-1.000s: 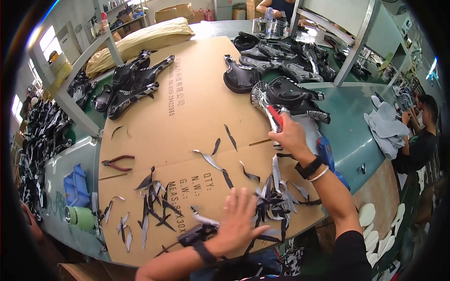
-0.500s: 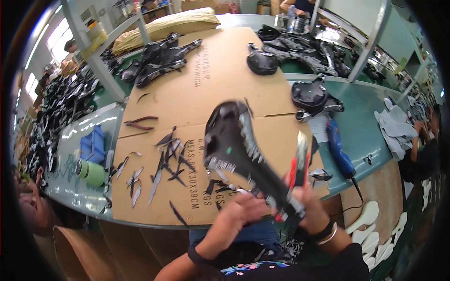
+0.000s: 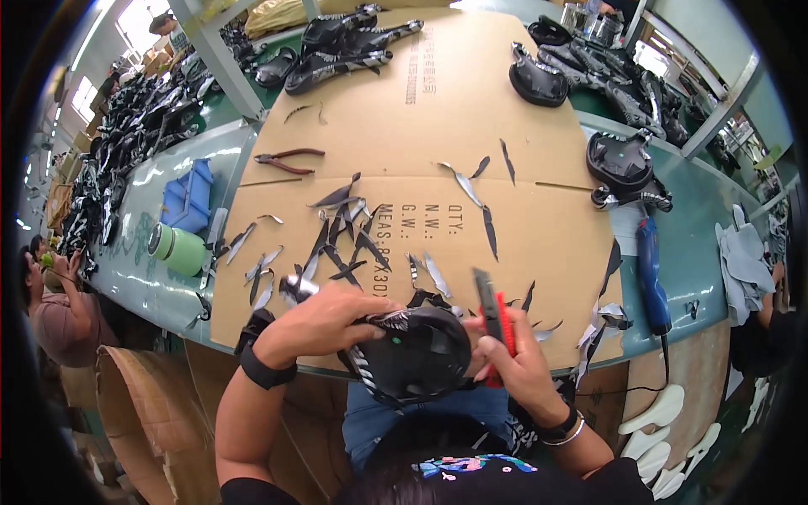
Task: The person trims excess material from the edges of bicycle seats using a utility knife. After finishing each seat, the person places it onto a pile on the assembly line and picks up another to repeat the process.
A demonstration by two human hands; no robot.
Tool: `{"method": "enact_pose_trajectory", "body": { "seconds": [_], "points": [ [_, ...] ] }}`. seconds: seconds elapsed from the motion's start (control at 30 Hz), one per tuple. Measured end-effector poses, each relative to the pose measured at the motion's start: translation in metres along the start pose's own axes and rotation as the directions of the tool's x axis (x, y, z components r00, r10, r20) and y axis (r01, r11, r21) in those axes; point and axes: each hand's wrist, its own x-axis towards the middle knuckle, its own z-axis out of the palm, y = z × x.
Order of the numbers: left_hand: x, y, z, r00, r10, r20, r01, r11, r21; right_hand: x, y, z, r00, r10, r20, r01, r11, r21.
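A black bicycle saddle (image 3: 417, 358) is held at the table's front edge, its wide end toward me and its underside facing up. My left hand (image 3: 337, 316) is closed on its narrower part, which lies mostly hidden under the fingers. A red utility knife (image 3: 497, 324) is in my right hand (image 3: 518, 358), its blade pointing away from me. The fingertips of this hand are close by the saddle's right rim; whether they touch it I cannot tell. Trimmed black and silver strips (image 3: 332, 240) are strewn over the cardboard sheet (image 3: 370, 143) beyond my hands.
Red-handled pliers (image 3: 290, 160) lie at the left, near a green bottle (image 3: 177, 250) and blue bin (image 3: 187, 198). At the right are a blue corded tool (image 3: 651, 278) and another saddle (image 3: 620, 160). More saddles (image 3: 349, 50) sit at the back. People work at both sides.
The saddle has been turned, its wide end now toward me and to the left. My left hand has moved left and taken hold of it; my right hand keeps the knife.
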Motion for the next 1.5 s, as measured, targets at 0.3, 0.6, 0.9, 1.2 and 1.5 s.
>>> {"method": "enact_pose_trajectory", "body": {
  "seconds": [0.3,0.6,0.9,1.2,1.5],
  "points": [
    [0.024,0.017,0.052,0.862,0.119,-0.493,0.049,0.948,0.315,0.005,-0.004,-0.02,0.884,-0.367,0.288,0.46,0.581,-0.671],
    [0.024,0.022,0.046,0.652,0.023,-0.758,0.178,0.967,0.182,-0.021,-0.002,-0.022,0.951,-0.294,0.09,0.282,0.718,-0.636],
    [-0.007,0.013,0.018,0.781,-0.396,-0.483,0.165,0.877,-0.452,-0.017,0.012,-0.009,0.946,-0.314,0.083,0.307,0.782,-0.542],
    [-0.013,-0.004,0.055,0.693,-0.477,-0.541,0.024,0.766,-0.643,0.001,0.003,0.001,0.949,-0.23,0.215,0.313,0.614,-0.725],
    [-0.02,0.019,0.084,0.562,-0.524,-0.64,-0.027,0.762,-0.648,-0.032,0.007,0.019,0.982,0.022,0.19,0.094,0.809,-0.58]
  ]
}}
